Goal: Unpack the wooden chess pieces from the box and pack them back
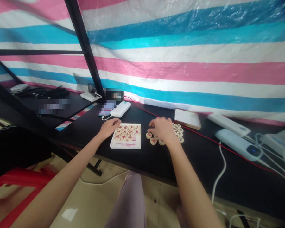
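Resting at the left edge of a white tray [125, 145], the left hand [110, 126] lies with fingers loosely curled against the tray's upper-left corner, gripping nothing. Tray contents: round wooden Chinese chess pieces [127, 132] with red characters, set in rows in its far half; its near half is bare. Just right of the tray, apart from it, loose chess pieces [153, 141] lie scattered on the black table [142, 158]. Right hand [161, 128] spread palm-down over that scatter, fingers slightly splayed, tips pointing left toward the tray; whether any piece is pinched beneath cannot be told. This hand is the nearer to the loose pieces. Beyond them, a flat wooden board [187, 118].
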The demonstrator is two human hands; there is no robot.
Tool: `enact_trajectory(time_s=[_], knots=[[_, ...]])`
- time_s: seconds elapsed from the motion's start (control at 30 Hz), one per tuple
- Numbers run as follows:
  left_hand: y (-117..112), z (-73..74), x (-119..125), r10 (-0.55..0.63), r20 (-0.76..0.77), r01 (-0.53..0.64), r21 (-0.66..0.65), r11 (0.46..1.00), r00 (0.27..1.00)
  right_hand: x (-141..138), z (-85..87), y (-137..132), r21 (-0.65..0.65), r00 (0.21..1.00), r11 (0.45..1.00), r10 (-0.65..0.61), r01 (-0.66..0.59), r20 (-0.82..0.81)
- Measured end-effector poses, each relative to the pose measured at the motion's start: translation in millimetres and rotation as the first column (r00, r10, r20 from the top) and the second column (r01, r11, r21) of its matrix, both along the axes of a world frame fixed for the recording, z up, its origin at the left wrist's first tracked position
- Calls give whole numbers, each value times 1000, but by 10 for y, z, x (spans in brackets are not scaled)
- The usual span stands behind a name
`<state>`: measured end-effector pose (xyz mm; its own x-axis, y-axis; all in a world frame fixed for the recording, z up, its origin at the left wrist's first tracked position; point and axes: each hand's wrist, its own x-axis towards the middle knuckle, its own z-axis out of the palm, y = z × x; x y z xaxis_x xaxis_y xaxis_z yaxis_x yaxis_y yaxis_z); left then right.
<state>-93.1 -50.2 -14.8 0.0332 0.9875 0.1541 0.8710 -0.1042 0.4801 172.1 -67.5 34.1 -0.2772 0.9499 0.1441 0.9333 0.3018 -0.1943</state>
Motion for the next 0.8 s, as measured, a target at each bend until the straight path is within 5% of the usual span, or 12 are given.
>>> enact_trajectory(time_s=[0.1,0.3,0.6,0.8], knots=[[-1,-6,-3,-2,4,2,5,1000,1000,77,-14,33,-122,999,991,-46,48,18],[-10,6,8,1,16,-1,2,1000,1000,40,-15,20,-221,998,973,56,-63,-35],[-18,11,17,12,3,-12,-7,1000,1000,38,-14,8,-238,977,948,204,-211,-55],[-10,2,6,-5,-2,5,8,1000,1000,-14,-15,5,-90,971,971,213,-222,-105]])
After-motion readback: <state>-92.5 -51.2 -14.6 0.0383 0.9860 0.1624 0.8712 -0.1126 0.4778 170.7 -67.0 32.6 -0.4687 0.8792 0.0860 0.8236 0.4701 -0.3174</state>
